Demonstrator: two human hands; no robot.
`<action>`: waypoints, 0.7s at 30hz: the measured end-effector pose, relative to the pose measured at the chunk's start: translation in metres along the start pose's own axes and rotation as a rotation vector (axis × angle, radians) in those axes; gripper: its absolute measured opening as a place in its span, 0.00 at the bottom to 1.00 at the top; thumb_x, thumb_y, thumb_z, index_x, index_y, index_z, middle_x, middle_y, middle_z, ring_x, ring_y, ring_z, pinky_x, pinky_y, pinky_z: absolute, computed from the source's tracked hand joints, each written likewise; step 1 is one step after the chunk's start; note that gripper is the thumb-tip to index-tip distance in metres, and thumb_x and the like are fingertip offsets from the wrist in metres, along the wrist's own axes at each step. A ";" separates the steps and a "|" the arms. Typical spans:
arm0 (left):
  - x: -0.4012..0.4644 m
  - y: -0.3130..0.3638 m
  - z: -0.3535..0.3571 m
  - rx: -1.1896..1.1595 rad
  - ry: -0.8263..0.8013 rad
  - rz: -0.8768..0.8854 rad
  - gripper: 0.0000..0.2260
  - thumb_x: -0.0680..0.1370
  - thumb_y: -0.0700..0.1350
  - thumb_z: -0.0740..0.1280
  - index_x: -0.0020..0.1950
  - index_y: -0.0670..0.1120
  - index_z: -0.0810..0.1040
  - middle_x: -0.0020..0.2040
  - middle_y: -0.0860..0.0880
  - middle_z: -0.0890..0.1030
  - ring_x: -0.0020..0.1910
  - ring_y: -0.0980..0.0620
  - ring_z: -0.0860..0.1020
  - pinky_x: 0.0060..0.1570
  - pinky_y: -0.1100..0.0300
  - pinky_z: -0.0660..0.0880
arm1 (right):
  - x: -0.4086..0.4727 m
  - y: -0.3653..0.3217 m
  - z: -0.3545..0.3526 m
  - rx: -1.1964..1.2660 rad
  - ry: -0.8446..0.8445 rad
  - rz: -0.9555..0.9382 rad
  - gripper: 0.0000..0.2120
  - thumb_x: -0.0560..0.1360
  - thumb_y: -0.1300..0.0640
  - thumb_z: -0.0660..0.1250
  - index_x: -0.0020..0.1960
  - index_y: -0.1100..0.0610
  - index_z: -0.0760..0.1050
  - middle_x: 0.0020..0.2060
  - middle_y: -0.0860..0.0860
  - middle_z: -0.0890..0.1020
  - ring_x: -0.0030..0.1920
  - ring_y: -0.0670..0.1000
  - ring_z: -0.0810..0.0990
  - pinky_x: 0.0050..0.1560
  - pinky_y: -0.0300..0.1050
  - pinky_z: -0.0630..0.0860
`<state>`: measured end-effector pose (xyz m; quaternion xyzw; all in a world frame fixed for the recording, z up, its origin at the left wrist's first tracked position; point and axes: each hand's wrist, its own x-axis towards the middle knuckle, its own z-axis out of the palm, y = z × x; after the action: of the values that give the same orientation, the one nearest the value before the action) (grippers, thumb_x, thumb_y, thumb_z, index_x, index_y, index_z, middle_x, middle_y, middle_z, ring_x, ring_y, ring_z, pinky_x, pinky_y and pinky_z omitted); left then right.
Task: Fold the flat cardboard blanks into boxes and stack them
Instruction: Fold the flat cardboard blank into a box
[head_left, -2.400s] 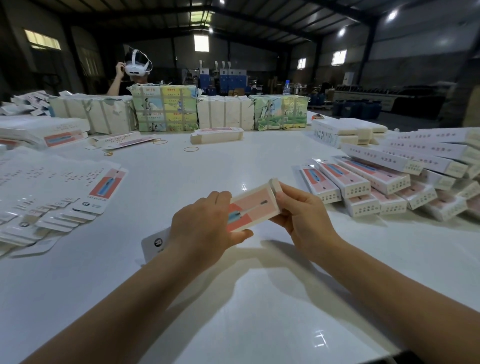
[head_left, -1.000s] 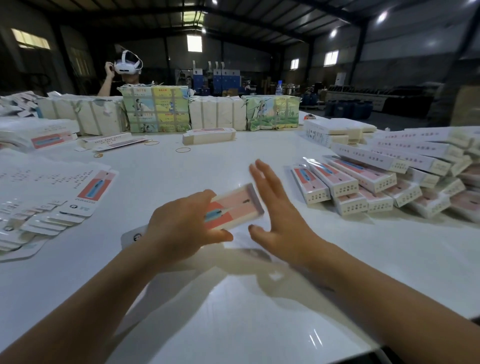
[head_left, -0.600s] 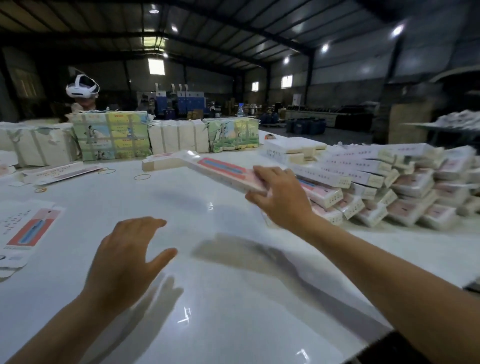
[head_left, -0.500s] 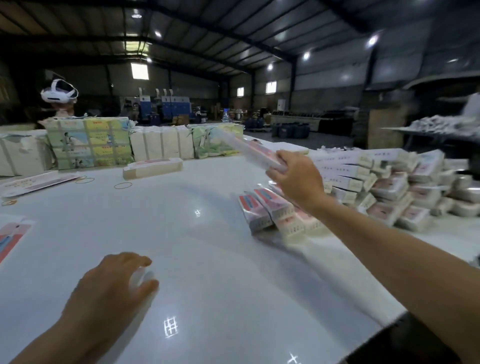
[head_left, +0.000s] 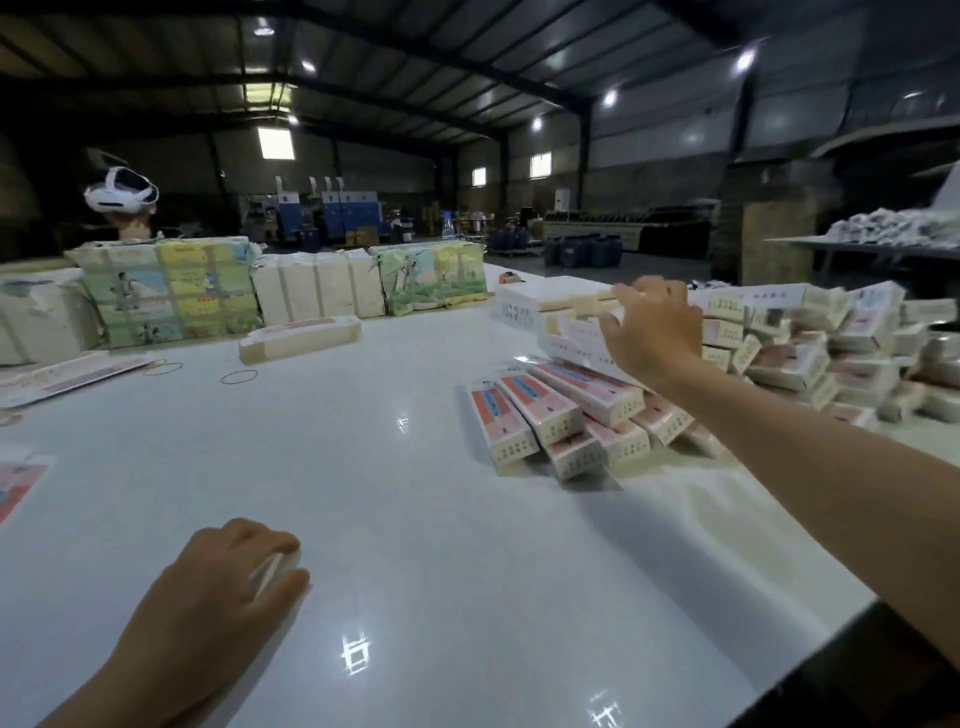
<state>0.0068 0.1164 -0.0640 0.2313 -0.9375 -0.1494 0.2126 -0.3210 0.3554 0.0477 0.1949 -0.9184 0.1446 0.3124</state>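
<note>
Since half a second ago the right hand has reached further out, its fingers now curled on a folded box at the pile of boxes. The left hand rests loosely curled near the table's front edge – wide open room between them. Two rubber bands lie far left; a dim warehouse behind.

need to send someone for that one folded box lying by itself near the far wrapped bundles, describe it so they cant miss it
Start at the row of wrapped bundles along the white table's far edge. Just before them lies the single folded box, long, pale, pink-topped. Unlike the heaped boxes at right, it lies alone.
</note>
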 end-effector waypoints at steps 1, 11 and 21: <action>0.000 0.001 -0.001 0.013 -0.008 -0.002 0.22 0.66 0.64 0.59 0.49 0.52 0.81 0.49 0.54 0.77 0.50 0.49 0.73 0.54 0.49 0.70 | -0.006 -0.017 -0.009 0.108 0.047 -0.067 0.18 0.80 0.50 0.57 0.67 0.56 0.71 0.65 0.57 0.73 0.64 0.58 0.67 0.60 0.55 0.67; -0.003 0.002 0.003 0.059 -0.024 -0.009 0.14 0.77 0.54 0.63 0.61 0.54 0.75 0.60 0.56 0.73 0.60 0.55 0.67 0.59 0.59 0.65 | -0.166 -0.148 0.017 0.358 -0.493 -0.745 0.14 0.80 0.50 0.56 0.57 0.51 0.79 0.57 0.49 0.78 0.57 0.53 0.74 0.56 0.46 0.71; 0.033 -0.042 -0.061 0.042 -0.001 -0.317 0.19 0.77 0.57 0.62 0.64 0.48 0.74 0.62 0.49 0.75 0.59 0.48 0.73 0.57 0.53 0.72 | -0.173 -0.147 0.036 0.459 -0.402 -0.730 0.13 0.78 0.52 0.61 0.59 0.50 0.79 0.58 0.43 0.77 0.58 0.46 0.71 0.51 0.36 0.65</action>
<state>0.0242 0.0529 -0.0168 0.3806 -0.8923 -0.1617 0.1810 -0.1477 0.2583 -0.0674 0.5929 -0.7766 0.1839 0.1078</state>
